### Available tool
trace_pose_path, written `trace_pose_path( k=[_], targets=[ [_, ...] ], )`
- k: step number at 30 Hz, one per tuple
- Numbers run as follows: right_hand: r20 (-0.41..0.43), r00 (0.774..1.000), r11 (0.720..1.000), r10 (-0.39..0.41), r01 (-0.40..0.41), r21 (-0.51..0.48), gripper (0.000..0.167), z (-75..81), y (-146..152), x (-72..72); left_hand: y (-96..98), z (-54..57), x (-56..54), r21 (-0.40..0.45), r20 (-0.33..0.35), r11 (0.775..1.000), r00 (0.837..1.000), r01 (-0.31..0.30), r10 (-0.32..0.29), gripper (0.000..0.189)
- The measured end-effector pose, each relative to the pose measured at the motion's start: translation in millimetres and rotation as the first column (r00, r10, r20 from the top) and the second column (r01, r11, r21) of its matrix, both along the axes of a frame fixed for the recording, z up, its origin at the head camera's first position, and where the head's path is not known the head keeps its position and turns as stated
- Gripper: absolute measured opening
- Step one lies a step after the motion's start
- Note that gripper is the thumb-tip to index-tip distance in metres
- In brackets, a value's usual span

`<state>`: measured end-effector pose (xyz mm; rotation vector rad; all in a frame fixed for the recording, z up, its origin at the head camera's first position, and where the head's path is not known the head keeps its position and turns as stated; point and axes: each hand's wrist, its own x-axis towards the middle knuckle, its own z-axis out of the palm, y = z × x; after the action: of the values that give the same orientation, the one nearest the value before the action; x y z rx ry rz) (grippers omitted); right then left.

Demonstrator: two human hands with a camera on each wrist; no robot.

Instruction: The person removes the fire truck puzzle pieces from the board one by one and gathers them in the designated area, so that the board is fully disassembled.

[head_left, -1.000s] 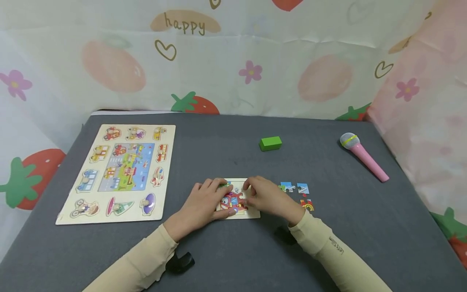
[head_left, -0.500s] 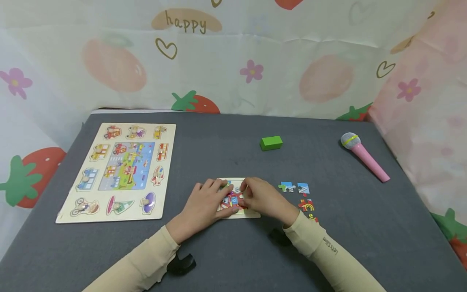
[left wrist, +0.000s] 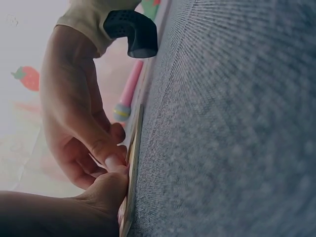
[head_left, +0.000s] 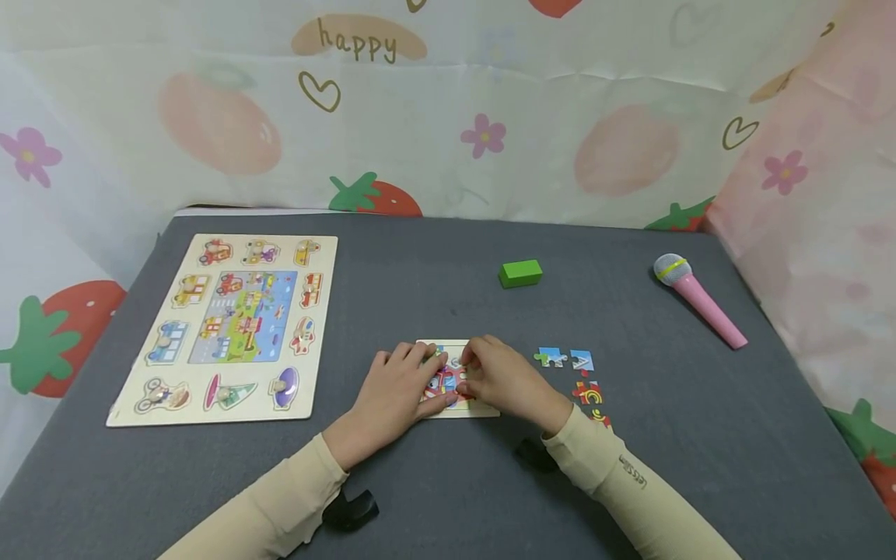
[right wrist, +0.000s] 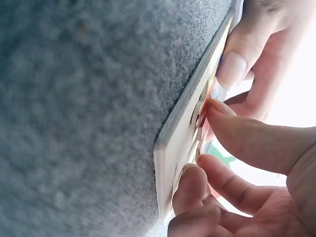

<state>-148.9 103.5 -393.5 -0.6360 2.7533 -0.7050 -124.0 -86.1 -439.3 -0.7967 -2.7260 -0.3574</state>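
Observation:
A small wooden puzzle board lies at the table's middle, with a picture in red and other colours partly hidden by both hands. My left hand lies spread over its left side, thumb low on the picture and fingers across the top. From the right, my right hand bends its thumb and forefinger onto a jigsaw piece in the board. The right wrist view has that thumb on the piece's red face and the forefinger close by at the piece edges, beside the left thumb.
Several loose jigsaw pieces lie right of the board. Behind stands a green block; a pink toy microphone lies at the back right. A large knob puzzle board with vehicles occupies the left. A printed cloth hangs behind the table.
My right hand has drawn slightly left and down at the board, uncovering more of the loose pieces. The left thumb has slid slightly right. In the last half second both hands barely move.

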Motion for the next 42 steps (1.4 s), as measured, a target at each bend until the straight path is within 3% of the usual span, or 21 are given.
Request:
trace_pose_path(
  k=[14,26,35,42],
  targets=[
    [0.039,0.998,0.999,-0.046,0.047,-0.023,0.019,-1.0,-2,-1.8,0.8,2.1,1.3,0.009,0.006,1.0,1.0,0.008,-0.008,0.053],
    [0.087,0.996,0.99,-0.032,0.043,-0.132,0.011,5.4,8,-6.6,1.0,1.2,0.7,-0.005,-0.026,1.0,1.0,-0.002,0.002,0.055],
    [0.166,0.985,0.975,-0.051,0.085,-0.203,0.009,31.9,65,-16.1,1.5,0.2,0.5,0.022,0.012,1.0,1.0,0.003,-0.003,0.056],
    [0.258,0.965,0.979,-0.039,0.089,-0.183,0.013,33.9,123,-12.7,-0.7,-1.2,0.3,0.023,-0.002,1.0,1.0,0.011,-0.011,0.055]
  ],
)
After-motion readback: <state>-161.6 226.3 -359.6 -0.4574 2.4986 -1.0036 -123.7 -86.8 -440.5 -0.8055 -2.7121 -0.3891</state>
